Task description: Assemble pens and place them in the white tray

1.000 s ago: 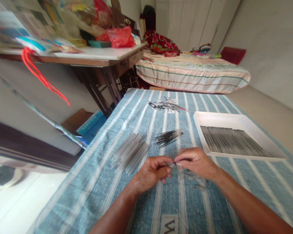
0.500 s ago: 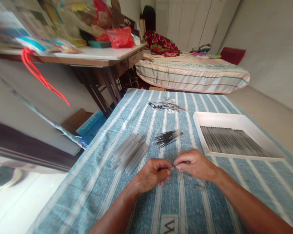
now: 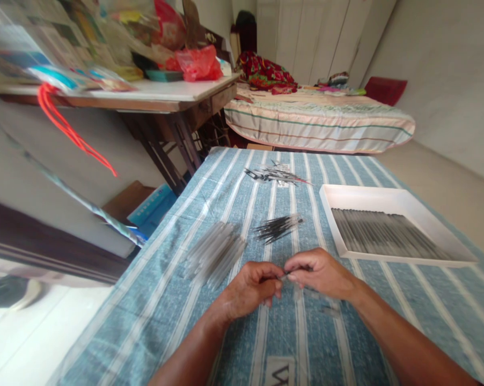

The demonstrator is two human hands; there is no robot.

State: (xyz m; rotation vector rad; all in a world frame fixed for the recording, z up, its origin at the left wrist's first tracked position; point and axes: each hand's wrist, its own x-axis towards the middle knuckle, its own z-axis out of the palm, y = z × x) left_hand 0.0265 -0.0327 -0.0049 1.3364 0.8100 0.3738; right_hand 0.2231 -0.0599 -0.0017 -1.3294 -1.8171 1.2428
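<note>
My left hand is closed in a pinch, its fingertips on the end of a slim grey tube that looks like a pen barrel; most of it is hidden in the hand. Meeting it from the right, my right hand pinches a thin dark piece, mostly covered by the fingers. Left of the hands lies a pile of translucent grey pen barrels. Just beyond them is a small bundle of black, thin pen refills. Small clear pieces lie below my right hand, too blurred to name.
A shallow white box at the right holds a row of dark slim pens. Farther back lies a loose heap of black and clear thin parts. A striped blue cloth covers the table. A cluttered desk stands at the left.
My right hand has shifted slightly left, closer to the left fingertips, and the gap between them has narrowed. The left hand and the piles have stayed in place.
</note>
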